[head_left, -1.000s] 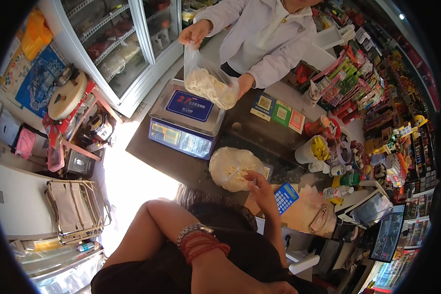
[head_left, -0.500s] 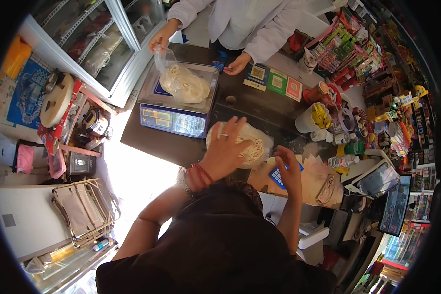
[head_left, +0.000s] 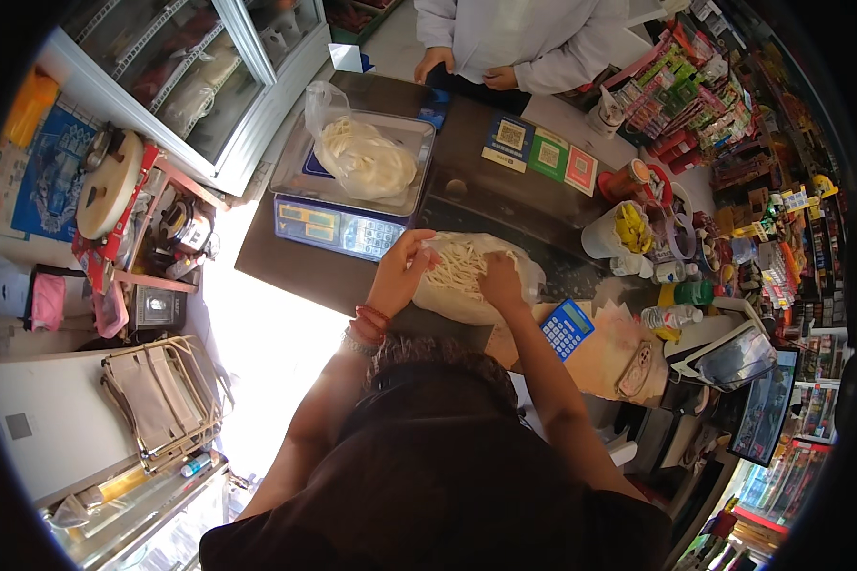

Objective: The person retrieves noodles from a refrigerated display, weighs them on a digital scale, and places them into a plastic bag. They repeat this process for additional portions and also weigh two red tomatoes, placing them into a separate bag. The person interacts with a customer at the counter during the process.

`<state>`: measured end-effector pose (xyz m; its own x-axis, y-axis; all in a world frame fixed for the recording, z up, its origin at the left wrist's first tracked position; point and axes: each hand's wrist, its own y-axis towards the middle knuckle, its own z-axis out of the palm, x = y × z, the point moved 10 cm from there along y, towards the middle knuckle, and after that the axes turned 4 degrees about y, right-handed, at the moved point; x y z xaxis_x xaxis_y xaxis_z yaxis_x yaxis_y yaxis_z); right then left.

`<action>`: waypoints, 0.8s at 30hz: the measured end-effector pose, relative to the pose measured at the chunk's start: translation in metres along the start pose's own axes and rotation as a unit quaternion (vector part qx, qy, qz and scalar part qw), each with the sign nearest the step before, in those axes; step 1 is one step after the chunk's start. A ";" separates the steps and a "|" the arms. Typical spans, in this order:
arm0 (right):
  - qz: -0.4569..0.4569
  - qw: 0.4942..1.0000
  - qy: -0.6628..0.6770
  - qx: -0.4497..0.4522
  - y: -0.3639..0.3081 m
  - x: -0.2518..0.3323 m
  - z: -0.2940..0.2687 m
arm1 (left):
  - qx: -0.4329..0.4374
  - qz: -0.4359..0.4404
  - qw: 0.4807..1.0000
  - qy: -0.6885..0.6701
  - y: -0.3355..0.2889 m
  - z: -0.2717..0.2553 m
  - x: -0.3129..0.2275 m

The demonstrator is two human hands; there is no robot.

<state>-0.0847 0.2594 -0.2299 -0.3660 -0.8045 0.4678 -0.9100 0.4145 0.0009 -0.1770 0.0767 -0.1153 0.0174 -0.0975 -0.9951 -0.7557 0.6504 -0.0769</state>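
Observation:
An opened clear plastic bag (head_left: 427,303) of pale noodles (head_left: 459,266) lies on the dark counter in front of me. My right hand (head_left: 502,284) reaches into it, its fingers curled down on the noodles and their tips hidden. At the bag's left edge is my left hand (head_left: 405,271), thumb and fingers bent and apart, with nothing visible between them. Beyond it, a second knotted bag of noodles (head_left: 367,162) rests on the metal pan of a blue scale (head_left: 338,228). Just right of my right forearm lies a blue calculator (head_left: 568,329).
Across the counter (head_left: 286,262) stands a person in a light jacket (head_left: 514,38). Payment code cards (head_left: 548,154) lie at the far right, near a white tub with yellow packets (head_left: 600,235). A phone (head_left: 635,369) lies on cardboard. A glass-door fridge (head_left: 257,86) stands left.
My right hand has moved left and down into the noodles; my left hand has drawn back from above them to the bag's edge. The person opposite has let go of the bag on the scale.

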 end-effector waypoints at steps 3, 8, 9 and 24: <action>0.029 0.990 -0.138 -0.006 0.017 -0.033 0.001 | 0.017 0.022 0.998 -0.065 -0.002 0.011 -0.002; -0.031 0.998 -0.037 -0.048 0.023 -0.043 0.011 | 0.046 0.020 0.995 -0.081 -0.001 0.026 -0.012; -0.030 0.996 0.050 -0.067 0.023 -0.054 0.011 | 0.052 0.022 0.996 -0.075 -0.001 0.027 -0.015; -0.021 0.972 0.185 -0.146 -0.012 -0.050 -0.037 | 0.073 0.011 0.991 -0.115 0.011 0.039 -0.016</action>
<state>-0.0485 0.3106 -0.2206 -0.1853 -0.6370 0.7483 -0.8091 0.5310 0.2517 -0.1603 0.1151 -0.1025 0.1638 0.0807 -0.9832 -0.6553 0.7539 -0.0473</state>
